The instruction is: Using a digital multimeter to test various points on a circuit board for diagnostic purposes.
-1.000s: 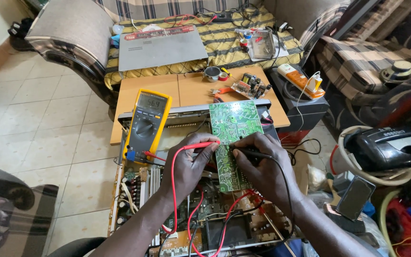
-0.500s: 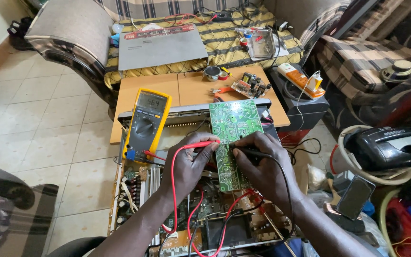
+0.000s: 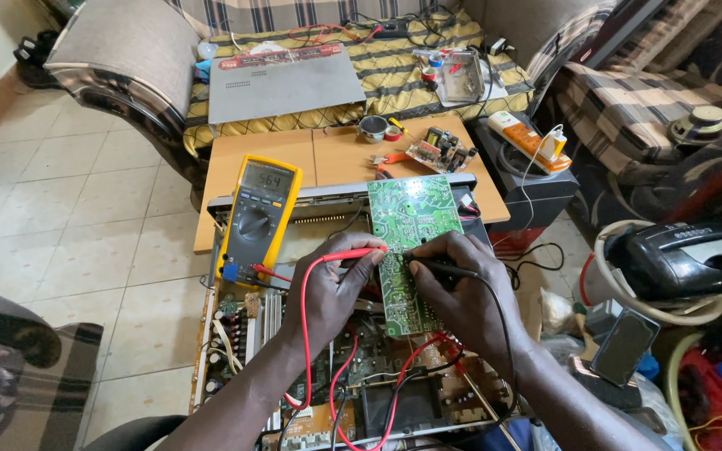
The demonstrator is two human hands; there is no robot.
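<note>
The left hand point(image 3: 336, 288) was closed around a red test probe point(image 3: 359, 253), its tip pressed to the green circuit board point(image 3: 407, 242) at that board's nine o'clock edge, while the right hand point(image 3: 461, 296) pinched a black test probe point(image 3: 440, 267) whose tip met the same board just right of the red one. The board stood tilted up out of the opened amplifier chassis point(image 3: 361, 376), which lay at six o'clock of the small wooden table point(image 3: 327, 159). The likeliest trouble, as I judged it, was a slip: the two tips sat close together on a smooth lacquered solder face, and a small skid could have bridged neighbouring joints. The board seemed steadied only by the fingers, so it could have tipped back onto the parts beneath. The looping red leads point(image 3: 307, 334) draped across the chassis could have snagged and tugged a probe off its point. The yellow multimeter point(image 3: 258, 215), a rubbery rounded block with a grey screen and a dark dial, leaned at ten o'clock of the hands against the chassis rim and looked liable to slide. A flat grey metal cover point(image 3: 286, 83) rested on the striped fabric sofa point(image 3: 394, 75) at twelve o'clock.
</note>
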